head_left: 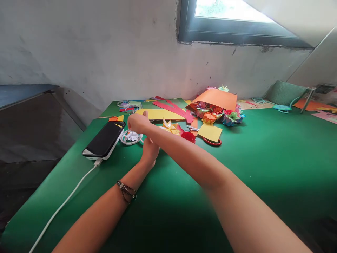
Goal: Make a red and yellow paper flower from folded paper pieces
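My right arm crosses over to the left, and my right hand (138, 123) is closed, fingers curled, above a white ring-shaped roll (130, 137) with small white scraps inside it. Whatever its fingers hold is hidden. Just below, my left hand (151, 151) is curled near the table, its fingertips partly behind my right wrist. Part of a second white ring (141, 138) shows right beside it; I cannot tell whether the hand grips it. A yellow folded-paper flower (170, 127) lies just beyond my right forearm.
On the green table (263, 158), a phone (105, 138) on a white block with a cable lies left. Yellow paper strips (163, 114), red strips (168, 108), a yellow square (210, 132) over red-handled scissors (212, 142), and a paper-flower bouquet (217, 102) sit toward the wall.
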`<state>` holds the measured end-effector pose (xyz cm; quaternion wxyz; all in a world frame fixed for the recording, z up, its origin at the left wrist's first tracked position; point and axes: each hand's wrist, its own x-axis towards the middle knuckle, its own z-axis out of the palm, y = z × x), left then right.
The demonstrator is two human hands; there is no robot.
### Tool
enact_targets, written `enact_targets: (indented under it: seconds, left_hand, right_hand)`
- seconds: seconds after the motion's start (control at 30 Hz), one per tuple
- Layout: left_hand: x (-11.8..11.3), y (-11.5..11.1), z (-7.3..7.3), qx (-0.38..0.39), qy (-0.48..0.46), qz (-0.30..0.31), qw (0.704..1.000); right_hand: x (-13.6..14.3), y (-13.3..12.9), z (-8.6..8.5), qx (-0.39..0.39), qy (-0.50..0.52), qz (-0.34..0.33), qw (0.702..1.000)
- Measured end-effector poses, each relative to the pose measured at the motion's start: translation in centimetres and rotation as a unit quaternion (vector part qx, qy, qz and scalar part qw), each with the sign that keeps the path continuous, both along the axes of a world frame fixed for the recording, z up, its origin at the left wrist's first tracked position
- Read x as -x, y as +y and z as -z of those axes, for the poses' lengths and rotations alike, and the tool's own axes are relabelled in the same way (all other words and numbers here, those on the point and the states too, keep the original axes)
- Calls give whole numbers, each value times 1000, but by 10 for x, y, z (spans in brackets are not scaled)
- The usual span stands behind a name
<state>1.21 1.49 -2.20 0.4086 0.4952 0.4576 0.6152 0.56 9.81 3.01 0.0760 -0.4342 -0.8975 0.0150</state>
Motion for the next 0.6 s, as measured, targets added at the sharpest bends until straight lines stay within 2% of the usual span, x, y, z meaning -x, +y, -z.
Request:
enact_targets:
  seconds: [0.2,0.33,0.47,0.53,0.6]
  left_hand:
    - [-3,-4,-7,69,-66,-29,995]
    - [-3,-1,-5,84,-83,0,993]
    - [-3,1,-5,90,-93,26,991]
    - [-3,1,-7,90,-99,30,991]
    - [-2,1,-8,92,-106,32,990]
  right_hand:
    - [-1,-8,4,-20,23,-2,1000]
    - [-11,-12,-10,-39,74,0,997]
    - [-49,-15,-35,-92,181,40,978]
    - [-79,-16,-40,-137,245,99,955]
    - [-111,-18,-36,-136,357,157,911]
